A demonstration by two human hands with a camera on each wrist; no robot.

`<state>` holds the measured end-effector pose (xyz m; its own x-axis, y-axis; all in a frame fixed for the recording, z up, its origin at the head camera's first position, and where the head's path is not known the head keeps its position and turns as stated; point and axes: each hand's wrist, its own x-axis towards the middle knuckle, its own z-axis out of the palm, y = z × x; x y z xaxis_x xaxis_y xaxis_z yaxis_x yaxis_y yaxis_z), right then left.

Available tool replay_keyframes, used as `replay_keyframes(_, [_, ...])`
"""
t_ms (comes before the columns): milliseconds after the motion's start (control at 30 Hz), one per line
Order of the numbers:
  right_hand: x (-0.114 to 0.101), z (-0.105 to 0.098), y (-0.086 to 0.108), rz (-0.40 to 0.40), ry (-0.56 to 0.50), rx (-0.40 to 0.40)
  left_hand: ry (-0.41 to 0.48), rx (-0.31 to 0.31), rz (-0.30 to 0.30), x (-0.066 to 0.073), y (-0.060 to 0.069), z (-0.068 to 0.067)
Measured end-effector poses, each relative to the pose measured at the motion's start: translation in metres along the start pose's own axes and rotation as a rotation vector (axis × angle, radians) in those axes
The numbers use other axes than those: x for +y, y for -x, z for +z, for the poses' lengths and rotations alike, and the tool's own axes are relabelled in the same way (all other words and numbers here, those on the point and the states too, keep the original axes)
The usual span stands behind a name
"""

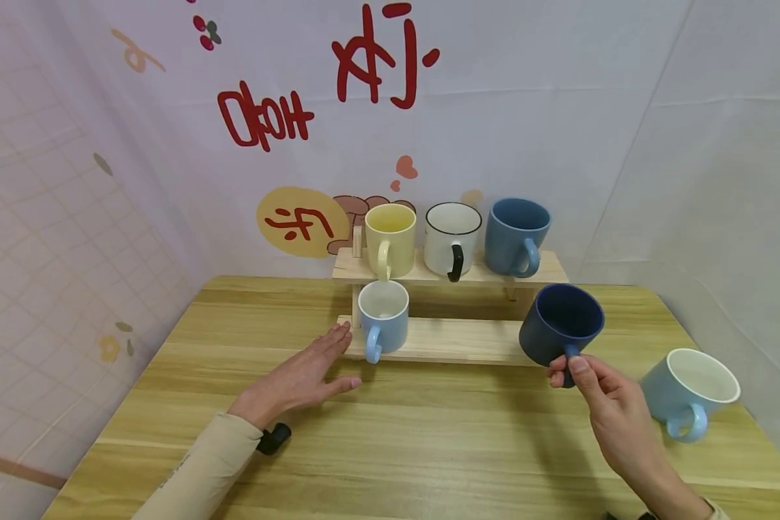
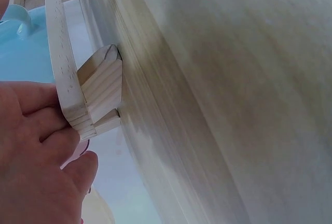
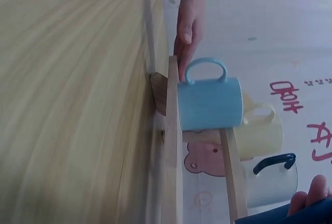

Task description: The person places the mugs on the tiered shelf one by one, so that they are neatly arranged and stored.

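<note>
My right hand (image 1: 614, 412) pinches the handle of a dark blue mug (image 1: 546, 338), holding it upright by the right end of a two-tier wooden rack (image 1: 464, 339). Fingers nearly straight, my left hand (image 1: 305, 375) touches the left end of the lower shelf (image 2: 65, 73). Just right of it on that shelf stands a light blue mug (image 1: 393, 328), seen side-on with its handle (image 3: 207, 63) in the right wrist view. Along the upper shelf are a yellow mug (image 1: 399, 249), a white mug (image 1: 442, 245) with black rim and handle, and a medium blue mug (image 1: 503, 238).
Another light blue mug (image 1: 666, 390), white inside, stands on the wooden table (image 1: 429, 440) beyond my right hand. Behind the rack hangs a pale wall cloth (image 1: 526, 94) with red characters and drawings.
</note>
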<state>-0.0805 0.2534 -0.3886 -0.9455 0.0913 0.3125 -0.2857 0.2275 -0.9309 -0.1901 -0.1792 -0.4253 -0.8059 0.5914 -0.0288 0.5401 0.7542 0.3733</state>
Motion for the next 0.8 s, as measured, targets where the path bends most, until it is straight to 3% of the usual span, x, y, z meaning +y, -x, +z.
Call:
replay_keyframes(300, [-0.001, 0.018, -0.001, -0.01, 0.027, -0.044, -0.002, 0.002, -0.007, 0.001, 0.001, -0.001])
replay_keyframes(500, [-0.001, 0.031, -0.003, -0.042, 0.012, -0.091, 0.001, -0.003, -0.011, 0.0, 0.001, -0.001])
replay_keyframes(800, [0.0, 0.051, -0.004, -0.028, -0.025, -0.172, 0.013, -0.006, -0.01, 0.0, 0.001, 0.0])
